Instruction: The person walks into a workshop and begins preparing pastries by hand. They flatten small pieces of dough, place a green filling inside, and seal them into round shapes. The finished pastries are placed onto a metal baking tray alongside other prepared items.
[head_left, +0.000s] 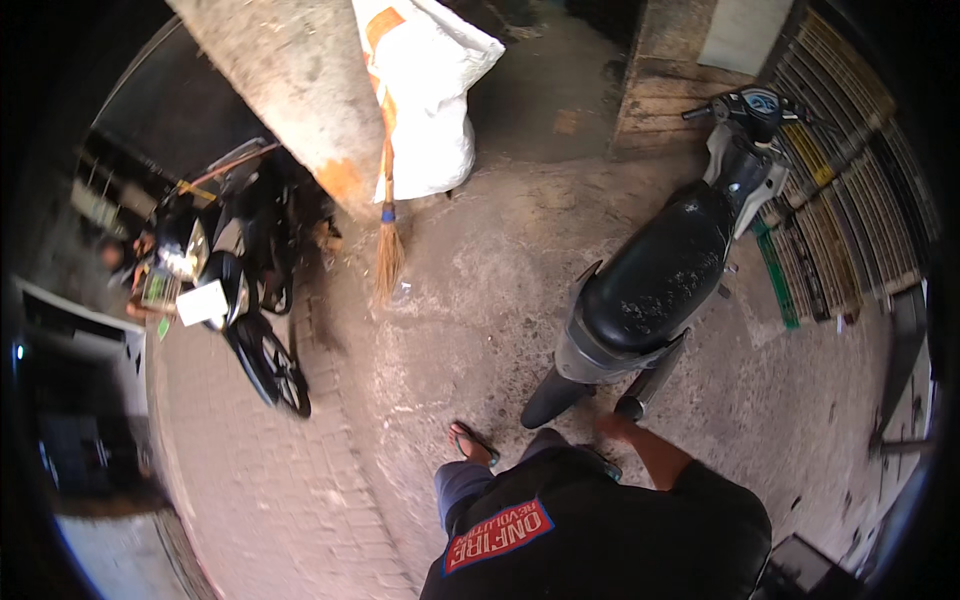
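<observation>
A motorbike (650,275) with a long black scuffed seat stands just ahead and to the right, its rear end toward me. My right hand (612,428) hangs low by its rear wheel (553,397) and exhaust pipe (650,388). The hand is blurred, and its fingers cannot be made out. Whether it touches the bike, I cannot tell. My left hand is out of view. Below me are my black shirt (640,530) and one sandalled foot (472,445) on the concrete.
A straw broom (390,255) leans on a large white sack (430,110) beside a wall (290,80). More parked motorbikes (240,270) stand at the left. Stacked plastic crates (810,240) line the right side. A dim doorway (550,80) lies ahead.
</observation>
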